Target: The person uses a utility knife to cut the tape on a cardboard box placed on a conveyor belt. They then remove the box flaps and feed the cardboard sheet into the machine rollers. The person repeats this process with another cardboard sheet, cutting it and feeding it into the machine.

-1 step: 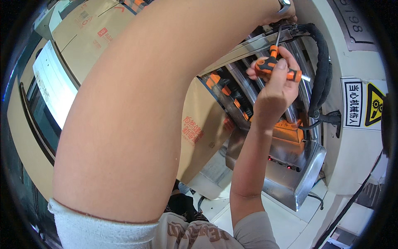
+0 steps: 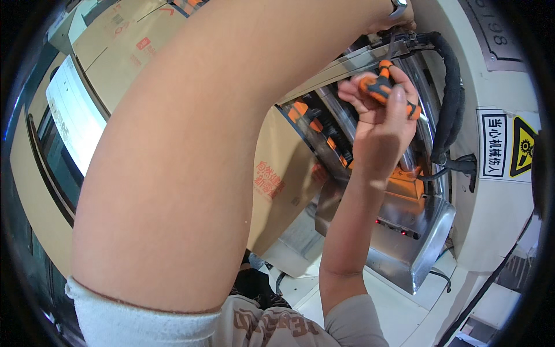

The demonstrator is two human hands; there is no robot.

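My right hand (image 2: 384,118) pinches an orange and black T-handle screwdriver (image 2: 378,91) between the thumb and bent index finger. Its other fingers are spread away to the left of the handle. From the handle a thin metal shaft (image 2: 392,47) runs up to the metal bar at the top of the machine's roller section. Across the view stretches my left arm, with a watch (image 2: 398,8) at the wrist. At the shaft's upper end is my left hand (image 2: 404,22); its fingers are mostly hidden, so any hold is unclear.
Metal rollers (image 2: 341,115) and an orange block (image 2: 404,184) lie behind my right hand. A black sleeved cable (image 2: 450,98) curves down on the right, beside a white panel with a warning sign (image 2: 523,147). Brown cardboard (image 2: 283,156) stands left of the rollers.
The screwdriver's handle has turned a little in my right hand. The hand's outer fingers have spread away from it. My left arm has hardly moved.
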